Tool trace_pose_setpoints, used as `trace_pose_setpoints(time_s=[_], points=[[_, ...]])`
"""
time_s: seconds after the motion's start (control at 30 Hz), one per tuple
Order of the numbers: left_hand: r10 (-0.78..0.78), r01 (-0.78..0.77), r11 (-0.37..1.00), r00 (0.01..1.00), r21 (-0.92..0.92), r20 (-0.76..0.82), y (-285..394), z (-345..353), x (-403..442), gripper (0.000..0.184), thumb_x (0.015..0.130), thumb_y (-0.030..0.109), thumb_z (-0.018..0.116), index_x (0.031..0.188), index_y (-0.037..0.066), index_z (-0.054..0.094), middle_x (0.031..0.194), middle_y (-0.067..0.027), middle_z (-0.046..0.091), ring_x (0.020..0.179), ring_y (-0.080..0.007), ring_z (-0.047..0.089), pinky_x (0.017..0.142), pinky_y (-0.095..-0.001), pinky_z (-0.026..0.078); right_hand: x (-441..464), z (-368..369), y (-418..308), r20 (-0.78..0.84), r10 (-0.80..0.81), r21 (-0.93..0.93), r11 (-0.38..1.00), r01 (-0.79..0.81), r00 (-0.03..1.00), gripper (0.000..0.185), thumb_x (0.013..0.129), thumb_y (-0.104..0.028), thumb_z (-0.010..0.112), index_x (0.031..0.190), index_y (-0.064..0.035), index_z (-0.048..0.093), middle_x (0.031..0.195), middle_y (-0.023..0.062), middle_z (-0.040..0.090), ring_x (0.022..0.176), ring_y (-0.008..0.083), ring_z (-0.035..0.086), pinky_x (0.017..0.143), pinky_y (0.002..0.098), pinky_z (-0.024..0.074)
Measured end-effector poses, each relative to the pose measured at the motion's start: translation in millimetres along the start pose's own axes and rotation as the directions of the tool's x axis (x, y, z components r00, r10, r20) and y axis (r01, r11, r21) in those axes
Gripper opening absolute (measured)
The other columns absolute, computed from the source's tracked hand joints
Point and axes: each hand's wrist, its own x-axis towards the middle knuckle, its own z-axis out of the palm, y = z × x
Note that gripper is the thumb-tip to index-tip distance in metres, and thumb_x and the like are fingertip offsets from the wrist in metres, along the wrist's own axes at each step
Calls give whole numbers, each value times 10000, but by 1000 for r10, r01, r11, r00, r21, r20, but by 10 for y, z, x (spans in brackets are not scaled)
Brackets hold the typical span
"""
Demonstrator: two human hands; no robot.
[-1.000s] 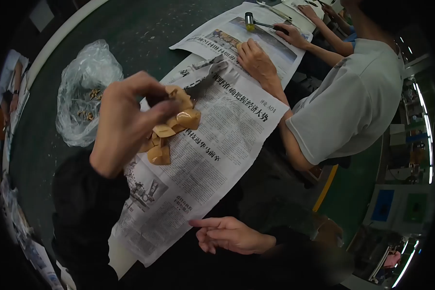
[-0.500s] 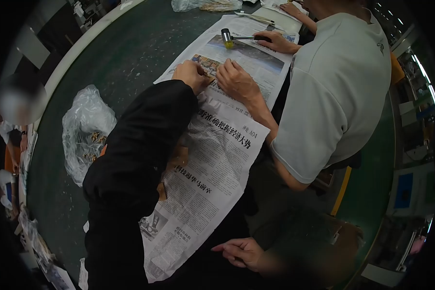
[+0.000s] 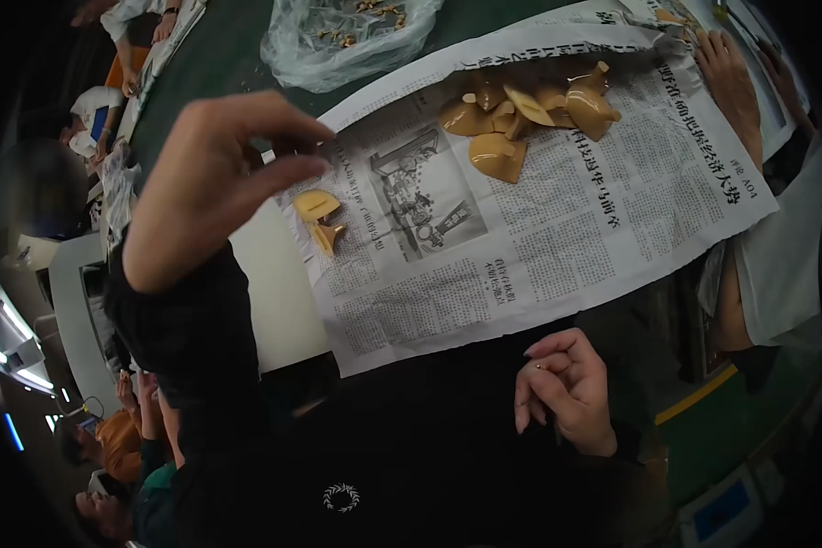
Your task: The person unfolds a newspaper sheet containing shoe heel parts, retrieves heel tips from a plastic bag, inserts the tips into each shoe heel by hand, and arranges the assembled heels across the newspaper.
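My left hand [image 3: 224, 169] hovers above the left end of a newspaper sheet [image 3: 557, 247], thumb and fingers apart with nothing seen between them. Below its fingertips lie two small glossy amber-yellow pieces [image 3: 316, 205] at the sheet's edge. Several larger curved amber-yellow pieces with short stubs [image 3: 498, 157] sit in a heap near the sheet's far edge. My right hand [image 3: 568, 391] is close to my body, just off the sheet, its fingers curled. A tiny shiny piece [image 3: 538, 367] shows at its fingertips, too small to name.
A clear plastic bag [image 3: 310, 55] with small golden pieces lies on the green table [image 3: 219, 64] beyond the sheet. At the right, a co-worker's hand [image 3: 731, 78] rests near the paper. A pale board [image 3: 279, 292] lies under the sheet's left end.
The view has swung, bringing the amber-yellow pieces into sight. My left hand has drawn back from beside the co-worker's hand to the sheet's near end. My right hand's fingers are now curled.
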Motion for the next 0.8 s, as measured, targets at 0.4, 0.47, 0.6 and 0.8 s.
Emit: trace_pose_setpoints(time_s=[0.4,0.47,0.6,0.8], points=[[-370,342,929,866,-141,-337,-801,1186,-477,200,802,193,662,767,-3,674,712,-176,644,693,-389,647,666,-462,523,224,299,-46,-85,-111,-325,943,77,990,101,930,-25,582,996,40,542,702,146,631,484,159,599,380,208,389],[-412,382,911,843,-155,-345,-793,1164,-477,181,830,150,646,727,1,659,714,-162,641,709,-381,642,660,-465,517,296,361,-60,-111,-123,-348,934,77,986,112,929,-35,586,1004,36,542,720,138,629,487,154,590,386,205,383],[-333,237,942,742,-238,-582,-548,1008,-555,163,853,136,655,768,0,683,755,-138,636,747,-351,634,665,-447,505,385,550,-105,-303,-127,-315,949,27,945,108,947,-53,572,1014,30,549,734,120,612,482,129,554,389,195,370],[-270,-170,656,857,-735,-439,-82,1367,-447,196,873,172,683,896,-20,717,791,-135,623,745,-306,628,662,-412,489,395,608,-191,-445,-127,-284,959,-5,886,112,960,-67,562,1024,25,554,752,107,602,484,109,529,398,188,364]])
